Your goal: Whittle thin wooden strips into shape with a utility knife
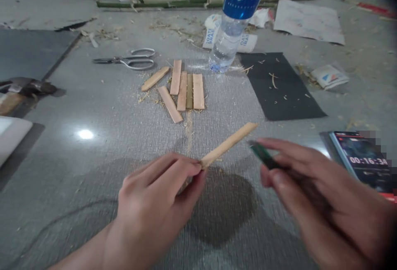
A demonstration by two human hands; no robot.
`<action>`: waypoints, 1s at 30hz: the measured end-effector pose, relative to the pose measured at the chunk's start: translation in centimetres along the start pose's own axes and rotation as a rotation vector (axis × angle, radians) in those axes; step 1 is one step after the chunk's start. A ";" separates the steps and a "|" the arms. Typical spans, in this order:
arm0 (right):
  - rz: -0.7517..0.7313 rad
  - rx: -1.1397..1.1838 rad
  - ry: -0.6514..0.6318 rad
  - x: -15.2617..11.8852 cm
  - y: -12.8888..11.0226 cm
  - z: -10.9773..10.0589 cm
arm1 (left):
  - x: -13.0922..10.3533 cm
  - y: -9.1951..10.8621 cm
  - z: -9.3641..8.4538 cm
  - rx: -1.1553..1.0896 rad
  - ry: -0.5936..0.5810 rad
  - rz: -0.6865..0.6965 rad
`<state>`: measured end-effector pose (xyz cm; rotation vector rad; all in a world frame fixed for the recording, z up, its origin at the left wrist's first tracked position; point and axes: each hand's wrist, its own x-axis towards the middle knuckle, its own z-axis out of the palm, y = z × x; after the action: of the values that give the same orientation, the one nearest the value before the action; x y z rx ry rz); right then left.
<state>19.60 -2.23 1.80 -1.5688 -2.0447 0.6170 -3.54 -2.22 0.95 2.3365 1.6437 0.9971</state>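
Between the thumb and fingers of my left hand (158, 197) is the lower end of a pale bamboo strip (231, 142), which slants up to the right with an angled far tip. My right hand (319, 191), a little blurred, is closed on a small dark green tool (263, 155); its kind is hard to make out. The tool's dark tip is near the strip's far end but apart from it. Beyond my hands lie several short bamboo pieces (182, 92), mostly side by side, with one strip (155, 79) angled at their left.
Scissors (136, 59) and a hammer (27, 88) lie to the left. A water bottle (228, 34) stands behind the bamboo pieces. Black sandpaper-like sheet (282, 88) and a phone (362, 162) showing a timer are at right. Bamboo lengths (173, 1) lie along the back among shavings.
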 end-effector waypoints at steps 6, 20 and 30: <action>0.016 0.151 -0.126 0.2 -1.2 1.7 | 0.0 0.3 -0.3 -0.006 0.053 -0.037; 0.039 0.227 -0.099 0.0 -1.5 2.8 | -0.2 0.5 0.0 -0.031 0.058 0.026; 0.299 0.623 -0.281 0.8 -2.1 2.3 | -0.5 0.2 0.1 0.004 0.017 0.036</action>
<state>16.47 -2.09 1.38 -1.4557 -1.5604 1.4917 -3.40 -2.69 0.73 2.3750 1.6172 1.0245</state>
